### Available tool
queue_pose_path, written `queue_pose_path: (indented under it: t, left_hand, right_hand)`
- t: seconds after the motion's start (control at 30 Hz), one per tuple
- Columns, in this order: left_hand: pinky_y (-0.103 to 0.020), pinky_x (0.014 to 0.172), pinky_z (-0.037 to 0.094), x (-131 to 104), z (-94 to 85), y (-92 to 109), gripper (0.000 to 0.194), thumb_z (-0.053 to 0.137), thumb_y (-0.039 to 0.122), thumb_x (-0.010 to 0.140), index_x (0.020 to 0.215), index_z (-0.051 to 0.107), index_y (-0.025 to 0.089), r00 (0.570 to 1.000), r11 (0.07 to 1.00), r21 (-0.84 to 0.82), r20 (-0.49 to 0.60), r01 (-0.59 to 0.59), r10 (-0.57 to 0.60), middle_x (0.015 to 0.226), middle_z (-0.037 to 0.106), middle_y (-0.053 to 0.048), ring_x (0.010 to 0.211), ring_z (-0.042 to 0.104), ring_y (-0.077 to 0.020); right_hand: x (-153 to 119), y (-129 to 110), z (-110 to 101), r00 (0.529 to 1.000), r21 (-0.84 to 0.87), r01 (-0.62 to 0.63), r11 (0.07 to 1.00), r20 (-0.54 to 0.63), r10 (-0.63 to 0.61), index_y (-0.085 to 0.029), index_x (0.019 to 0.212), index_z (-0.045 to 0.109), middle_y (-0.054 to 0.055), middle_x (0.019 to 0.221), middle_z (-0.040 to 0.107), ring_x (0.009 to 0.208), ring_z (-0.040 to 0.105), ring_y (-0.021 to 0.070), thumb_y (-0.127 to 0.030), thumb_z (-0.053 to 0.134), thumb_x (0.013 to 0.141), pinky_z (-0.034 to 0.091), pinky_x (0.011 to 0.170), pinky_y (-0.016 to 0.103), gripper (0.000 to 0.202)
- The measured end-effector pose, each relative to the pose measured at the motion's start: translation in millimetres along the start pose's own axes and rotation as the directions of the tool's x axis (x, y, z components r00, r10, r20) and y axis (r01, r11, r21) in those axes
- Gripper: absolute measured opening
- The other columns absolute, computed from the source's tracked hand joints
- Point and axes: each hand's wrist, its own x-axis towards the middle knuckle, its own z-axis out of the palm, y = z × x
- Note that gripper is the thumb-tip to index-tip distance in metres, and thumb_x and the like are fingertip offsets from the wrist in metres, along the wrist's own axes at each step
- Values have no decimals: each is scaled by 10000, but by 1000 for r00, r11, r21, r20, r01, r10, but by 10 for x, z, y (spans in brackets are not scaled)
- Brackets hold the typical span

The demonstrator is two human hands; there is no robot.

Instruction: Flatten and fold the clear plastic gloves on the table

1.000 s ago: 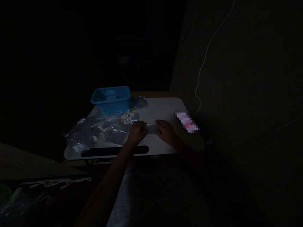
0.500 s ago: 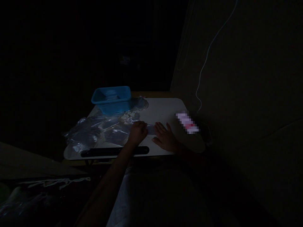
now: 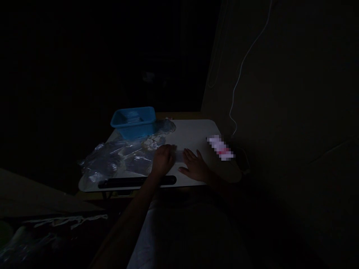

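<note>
A small clear plastic bag [image 3: 178, 156] lies flat on the white table [image 3: 190, 129], between my two hands. My left hand [image 3: 163, 160] is closed at the bag's left end, its fingers curled; what they pinch there is hard to see in the dim light. Flat over the bag's right end rests my right hand [image 3: 195, 166], fingers stretched out and thumb apart. Just left of my left hand are more clear plastic bags [image 3: 137, 163] and a small heap of pale pieces [image 3: 153, 142], too dark to name.
A blue plastic basket [image 3: 136, 130] stands at the table's back left with something clear inside. A lit phone [image 3: 220, 147], its screen blurred, lies at the right edge. A black slot [image 3: 126, 182] runs along the front edge. A white cable [image 3: 241, 67] hangs by the wall.
The whole view has shifted slightly, so the table sits a little lower. My hands keep nearly the same places on the bag, with the left fingers moved slightly.
</note>
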Motion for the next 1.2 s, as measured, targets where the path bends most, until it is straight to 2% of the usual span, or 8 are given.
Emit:
queue_pose_path:
  t: [0.1,0.2,0.3,0.4,0.67,0.9,1.1,1.2]
  left_hand:
    - [-450,1028,266,-22,14,158,460,300,245,845,1270,375,85,995,997,-13,59,-74,75,1314,436,-159,1248,350,-237]
    - [-456,1063,188,-28,62,370,564,221,374,884,1337,240,40,977,997,-42,199,-69,76,1402,296,-190,1325,201,-237]
    - [-402,1081,148,-14,98,523,599,114,393,898,1343,216,5,936,999,-46,353,19,-1,1415,256,-197,1331,177,-212]
    - [-392,1085,129,-12,108,566,592,62,379,902,1351,222,28,905,998,-43,426,42,-20,1418,260,-172,1327,194,-190]
    - [-444,1076,127,-20,90,563,562,56,352,908,1360,242,75,874,996,46,477,82,-94,1425,264,-141,1330,185,-210]
    - [-484,1069,121,-47,71,479,560,66,367,908,1350,294,108,868,982,142,464,125,-177,1429,259,-126,1336,166,-223]
    - [-544,1043,136,-109,18,430,533,121,371,908,1339,316,125,890,967,200,396,155,-225,1426,253,-139,1328,192,-245]
    - [-584,1016,156,-136,-11,415,503,162,349,906,1314,361,133,908,965,223,363,137,-212,1413,284,-148,1322,208,-267]
  right_hand:
    - [12,-1,-10,1000,12,-8,1000,9,8,-80,1344,311,182,1412,280,1320,191,261,-560,279,842,105,1042,512,695]
    - [23,-2,-31,1000,16,10,1000,10,-10,-139,1380,240,147,1435,248,1329,155,254,-486,373,824,107,1041,513,668]
    - [26,0,-49,999,33,35,999,9,-35,-190,1401,163,106,1460,193,1335,119,248,-429,422,800,125,1033,526,696]
    - [21,4,-55,999,46,40,998,22,-41,-190,1397,183,108,1451,224,1331,133,243,-418,416,801,139,1031,528,679]
    - [11,-9,-43,1000,16,22,1000,11,-22,-134,1384,223,144,1422,280,1322,171,254,-413,415,793,143,1033,523,681]
    - [12,-9,-21,1000,10,4,1000,-5,-4,-84,1346,301,166,1409,299,1317,203,257,-485,388,805,150,1032,520,678]
    - [8,-9,-5,1000,6,-1,1000,-27,1,-57,1316,347,178,1404,298,1315,218,249,-523,328,832,156,1032,518,672]
    - [15,0,19,999,-17,-2,1000,-33,2,-63,1321,341,179,1407,291,1317,217,250,-536,312,837,164,1031,510,676]
